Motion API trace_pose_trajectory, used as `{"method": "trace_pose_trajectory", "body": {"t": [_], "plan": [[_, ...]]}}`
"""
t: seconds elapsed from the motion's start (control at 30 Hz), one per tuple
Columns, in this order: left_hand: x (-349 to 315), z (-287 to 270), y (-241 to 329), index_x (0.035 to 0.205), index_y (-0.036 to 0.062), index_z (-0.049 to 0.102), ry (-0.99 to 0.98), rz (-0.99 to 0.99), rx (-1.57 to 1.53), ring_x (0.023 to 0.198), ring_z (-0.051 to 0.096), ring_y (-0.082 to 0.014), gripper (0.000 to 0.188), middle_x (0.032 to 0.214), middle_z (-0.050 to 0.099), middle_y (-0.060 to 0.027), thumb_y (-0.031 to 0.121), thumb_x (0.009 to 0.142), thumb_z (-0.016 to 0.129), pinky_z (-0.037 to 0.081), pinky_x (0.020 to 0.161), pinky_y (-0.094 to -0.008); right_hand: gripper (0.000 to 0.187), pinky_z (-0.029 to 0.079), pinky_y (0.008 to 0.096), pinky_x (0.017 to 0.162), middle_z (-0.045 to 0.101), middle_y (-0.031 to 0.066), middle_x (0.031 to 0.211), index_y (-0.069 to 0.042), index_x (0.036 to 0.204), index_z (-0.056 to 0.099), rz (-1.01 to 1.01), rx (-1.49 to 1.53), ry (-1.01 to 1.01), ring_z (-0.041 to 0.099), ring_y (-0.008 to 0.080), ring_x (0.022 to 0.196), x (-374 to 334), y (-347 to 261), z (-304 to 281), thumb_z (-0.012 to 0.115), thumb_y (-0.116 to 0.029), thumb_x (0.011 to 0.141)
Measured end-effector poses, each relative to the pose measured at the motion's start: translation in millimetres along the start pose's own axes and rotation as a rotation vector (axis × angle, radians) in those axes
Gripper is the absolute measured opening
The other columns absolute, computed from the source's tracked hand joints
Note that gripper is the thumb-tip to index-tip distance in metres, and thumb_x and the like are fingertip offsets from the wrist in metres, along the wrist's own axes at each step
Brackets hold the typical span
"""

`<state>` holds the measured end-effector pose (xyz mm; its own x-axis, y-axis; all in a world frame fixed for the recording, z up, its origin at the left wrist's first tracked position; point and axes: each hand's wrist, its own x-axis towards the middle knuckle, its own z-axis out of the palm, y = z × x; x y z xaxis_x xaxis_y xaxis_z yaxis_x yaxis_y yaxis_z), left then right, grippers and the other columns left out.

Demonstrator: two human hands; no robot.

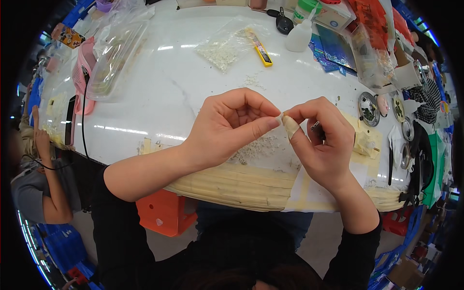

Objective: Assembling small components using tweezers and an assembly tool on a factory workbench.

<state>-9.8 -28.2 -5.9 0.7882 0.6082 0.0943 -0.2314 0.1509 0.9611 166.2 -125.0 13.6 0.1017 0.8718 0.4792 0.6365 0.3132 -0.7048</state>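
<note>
Over the near part of the surface (159, 92), the left hand (217, 123) and right hand (331, 140) meet at their fingertips. Thumb and forefinger of each are pinched together, the other fingers loosely curled; between the two pinches sits a tiny pale piece (281, 117), perhaps a bead, though it is too small to be sure. Pale tape (290, 126) wraps the right thumb, and a small metallic thing (316, 127) shows inside that hand's curled fingers.

Just below the hands, white bits (256, 150) lie scattered on the surface, near its taped front edge (232, 186). White paper (314, 193) lies under the right wrist. Beyond the hands are a clear bag (220, 53) of white bits and, just beside it, a yellow cutter (262, 50). Further back stand a white bottle (299, 36) and a key fob (284, 24), with shiny blue sheets (338, 46) to their right.

Toward the right edge are round tins (369, 108). At far left lie a clear tray (118, 60), a pink case (86, 67) and a phone (71, 121). An orange stool (159, 212) shows below the surface, and a co-worker (31, 193) sits at left.
</note>
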Motion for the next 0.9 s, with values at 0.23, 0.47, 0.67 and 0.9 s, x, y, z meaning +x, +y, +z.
{"method": "trace_pose_trajectory", "body": {"t": [0.23,0.47,0.67,0.9], "plan": [[-0.1,-2.0,-4.8,0.105,-0.0004,0.069,0.006,0.093,0.021,0.083,0.061,-0.0082,0.017,0.095,0.066,-0.0052,-0.003,0.089,0.066,0.049,0.07,-0.021,0.009,0.031,0.0192,0.046,0.061,-0.0001,0.077,-0.004,0.088,0.065,0.162,0.162,-0.004,0.047,0.0023,0.055,-3.2,-0.3,3.4,0.07,-0.001,0.081],[0.8,-3.3,-5.2,0.104,0.0009,0.071,-0.017,0.166,0.136,0.086,0.061,-0.0106,0.019,0.095,0.064,-0.006,-0.006,0.087,0.066,0.049,0.074,-0.0228,0.006,0.026,0.0177,0.048,0.057,-0.0064,0.068,-0.001,0.088,0.065,0.387,0.508,-0.054,0.038,-0.0021,0.053,-6.5,3.2,4.0,0.068,-0.006,0.086],[4.0,-8.6,-6.0,0.099,0.0018,0.071,-0.087,0.097,0.008,0.086,0.061,-0.012,0.016,0.094,0.063,-0.0061,-0.005,0.086,0.068,0.049,0.074,-0.0236,0.01,0.027,0.0173,0.05,0.054,-0.0074,0.064,0.0,0.086,0.065,0.467,0.615,-0.079,0.038,-0.0026,0.055,-4.8,-4.7,1.9,0.069,-0.009,0.089],[8.0,-13.5,-0.4,0.096,0.0033,0.065,-0.236,-0.153,-0.185,0.073,0.054,-0.0101,0.008,0.092,0.06,-0.0047,0.008,0.09,0.067,0.044,0.065,-0.0241,0.012,0.027,0.0167,0.051,0.055,-0.0066,0.069,-0.002,0.094,0.065,0.372,0.64,-0.161,0.036,-0.0019,0.054,-6.2,2.7,-2.1,0.071,-0.007,0.085]]}}
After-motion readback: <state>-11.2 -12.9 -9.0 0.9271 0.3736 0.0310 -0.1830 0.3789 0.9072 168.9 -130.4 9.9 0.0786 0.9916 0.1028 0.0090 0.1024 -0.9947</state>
